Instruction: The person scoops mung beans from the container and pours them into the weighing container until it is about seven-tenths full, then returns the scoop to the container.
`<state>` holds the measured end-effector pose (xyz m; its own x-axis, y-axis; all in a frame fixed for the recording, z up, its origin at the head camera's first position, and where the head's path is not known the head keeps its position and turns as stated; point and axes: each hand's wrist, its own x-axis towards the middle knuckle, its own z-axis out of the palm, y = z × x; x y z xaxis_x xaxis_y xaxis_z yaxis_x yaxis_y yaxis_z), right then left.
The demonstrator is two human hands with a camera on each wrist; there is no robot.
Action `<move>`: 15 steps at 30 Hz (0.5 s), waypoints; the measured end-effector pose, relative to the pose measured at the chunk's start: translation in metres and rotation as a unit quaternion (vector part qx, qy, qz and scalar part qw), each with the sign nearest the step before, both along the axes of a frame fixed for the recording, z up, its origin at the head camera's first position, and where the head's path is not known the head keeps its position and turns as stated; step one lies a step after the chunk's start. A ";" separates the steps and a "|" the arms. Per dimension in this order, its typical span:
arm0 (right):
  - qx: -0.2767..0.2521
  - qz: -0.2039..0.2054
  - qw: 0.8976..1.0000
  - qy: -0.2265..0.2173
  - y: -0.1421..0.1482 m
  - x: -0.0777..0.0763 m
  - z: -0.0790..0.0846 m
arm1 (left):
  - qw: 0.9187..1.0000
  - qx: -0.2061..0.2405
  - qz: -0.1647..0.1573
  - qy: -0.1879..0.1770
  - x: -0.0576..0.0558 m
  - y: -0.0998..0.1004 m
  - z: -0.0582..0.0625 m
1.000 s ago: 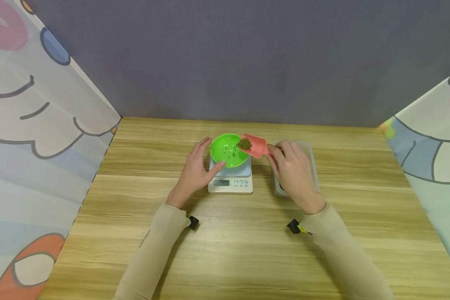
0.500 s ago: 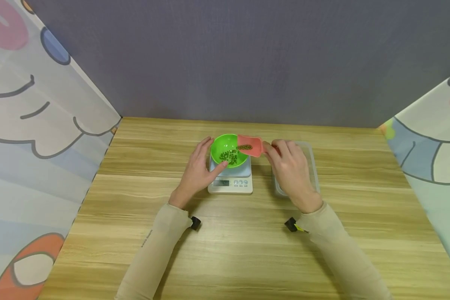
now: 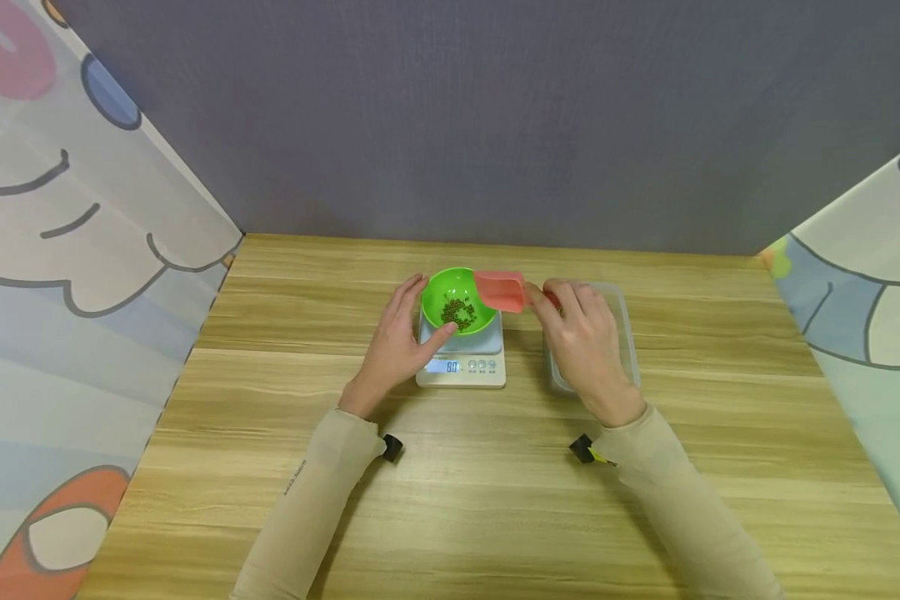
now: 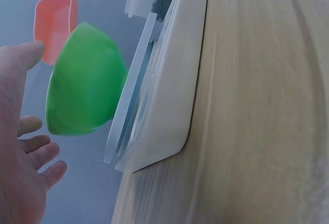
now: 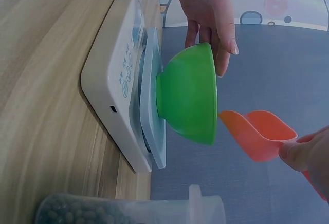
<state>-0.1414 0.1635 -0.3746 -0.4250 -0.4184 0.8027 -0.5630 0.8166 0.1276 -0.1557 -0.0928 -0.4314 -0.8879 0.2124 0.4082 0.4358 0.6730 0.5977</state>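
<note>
My right hand (image 3: 587,346) pinches the handle of a coral-pink scoop (image 3: 499,292), whose mouth overlaps the right rim of a bright green bowl (image 3: 438,287) in the head view. The scoop looks bare inside, tilted toward the bowl. Small green beans (image 3: 459,312) lie in a cluster at the bowl's bottom. The bowl stands on the light blue plate of a white kitchen scale (image 3: 461,379), its display lit with digits. My left hand (image 3: 393,342) curves loosely around the bowl's left side, fingers relaxed, thumb near the front rim; a gap shows between fingers and bowl in the left wrist view.
Under my right hand stands a clear plastic container (image 3: 630,350), right of the scale; more green beans (image 5: 77,215) show in it in the right wrist view. The wooden table (image 3: 480,500) meets a grey panel (image 3: 495,125) at the back. Cartoon-printed sheets flank both sides.
The scoop has tipped over the bowl and moved slightly left. Its beans have run out into the bowl, where the pile has grown. The scale's display has lit up. My left hand stays nearly still.
</note>
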 end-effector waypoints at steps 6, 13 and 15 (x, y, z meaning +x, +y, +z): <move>-0.007 0.001 1.000 -0.004 0.002 -0.001 -0.001 | 1.000 0.000 -0.004 0.008 0.000 0.001 -0.001; -0.020 0.001 1.000 -0.017 0.006 0.000 -0.003 | 1.000 -0.003 -0.003 0.003 0.000 -0.001 -0.001; -0.023 -0.001 1.000 -0.020 0.008 0.001 -0.004 | 1.000 -0.003 -0.003 0.003 0.001 -0.001 -0.001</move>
